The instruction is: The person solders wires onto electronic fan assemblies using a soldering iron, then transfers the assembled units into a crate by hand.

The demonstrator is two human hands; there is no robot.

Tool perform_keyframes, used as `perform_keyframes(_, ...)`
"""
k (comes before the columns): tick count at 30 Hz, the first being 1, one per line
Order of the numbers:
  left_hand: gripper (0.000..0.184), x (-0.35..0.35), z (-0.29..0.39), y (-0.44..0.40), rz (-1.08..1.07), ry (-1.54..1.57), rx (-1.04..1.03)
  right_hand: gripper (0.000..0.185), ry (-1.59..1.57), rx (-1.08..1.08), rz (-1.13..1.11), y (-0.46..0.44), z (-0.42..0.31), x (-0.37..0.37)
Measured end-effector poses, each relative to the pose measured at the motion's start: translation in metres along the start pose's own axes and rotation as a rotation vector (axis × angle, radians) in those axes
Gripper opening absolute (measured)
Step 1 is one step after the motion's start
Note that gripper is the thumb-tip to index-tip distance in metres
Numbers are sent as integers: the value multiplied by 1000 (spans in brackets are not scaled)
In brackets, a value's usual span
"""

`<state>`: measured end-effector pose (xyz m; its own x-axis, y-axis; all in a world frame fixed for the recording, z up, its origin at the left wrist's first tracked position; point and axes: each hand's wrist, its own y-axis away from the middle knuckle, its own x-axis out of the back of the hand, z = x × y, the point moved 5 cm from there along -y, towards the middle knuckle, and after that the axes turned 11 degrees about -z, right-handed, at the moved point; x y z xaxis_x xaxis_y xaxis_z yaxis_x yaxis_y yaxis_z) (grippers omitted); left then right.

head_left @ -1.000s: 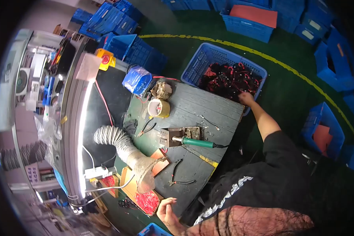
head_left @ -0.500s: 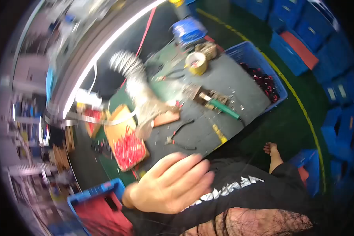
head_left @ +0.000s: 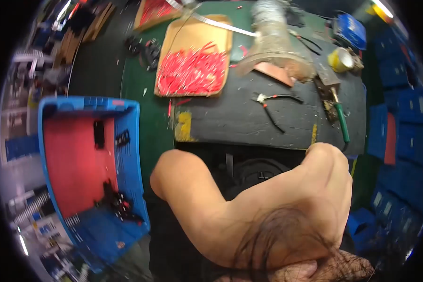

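My left hand (head_left: 315,181) is raised close to the camera, bent at the wrist. Its knuckles point toward the table and its fingers fold down toward me. The fingertips are hidden, and loose hair hangs over the wrist area, so I cannot tell what it touches. My left forearm (head_left: 197,207) comes from an elbow at the table's front edge. Beyond the hand, a pair of pliers (head_left: 270,97) with red and black handles lies spread on the dark work surface. A green-handled tool (head_left: 341,124) rests in a metal fixture to its right. My right hand is out of view.
A tan tray (head_left: 223,33) holds many red pieces. A blue crate (head_left: 137,141) with a pink lining and black parts stands left. A ribbed duct (head_left: 269,23) hangs over the table, near a yellow tape roll (head_left: 339,60). Stacked blue bins (head_left: 411,113) line the right.
The view has swung left and down, bringing the blue crate fully in. My left hand has moved rightward and its fingers have folded down. My right hand has left the view.
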<state>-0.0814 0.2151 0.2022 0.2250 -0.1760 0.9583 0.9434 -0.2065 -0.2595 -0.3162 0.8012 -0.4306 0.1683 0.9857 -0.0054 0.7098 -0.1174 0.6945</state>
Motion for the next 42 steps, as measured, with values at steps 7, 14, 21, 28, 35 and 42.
perform_keyframes(7,21,6,-43,53,-361,269,-8,29,-25,670,-50,41,-229,-38)
perform_keyframes(14,14,23,-57,151,258,682,408,28,-59,1128,-306,223,-353,-236)
perform_keyframes(21,19,30,-58,275,357,591,571,30,110,1341,-580,298,-372,-362)
perform_keyframes(28,45,-41,-32,496,135,-376,2131,29,156,1448,-629,336,-381,-416)
perform_keyframes(35,113,-45,12,623,163,-354,2562,28,187,1414,-655,342,-358,-464)
perform_keyframes(42,113,-64,-41,657,94,24,2838,27,205,1392,-716,349,-342,-492)
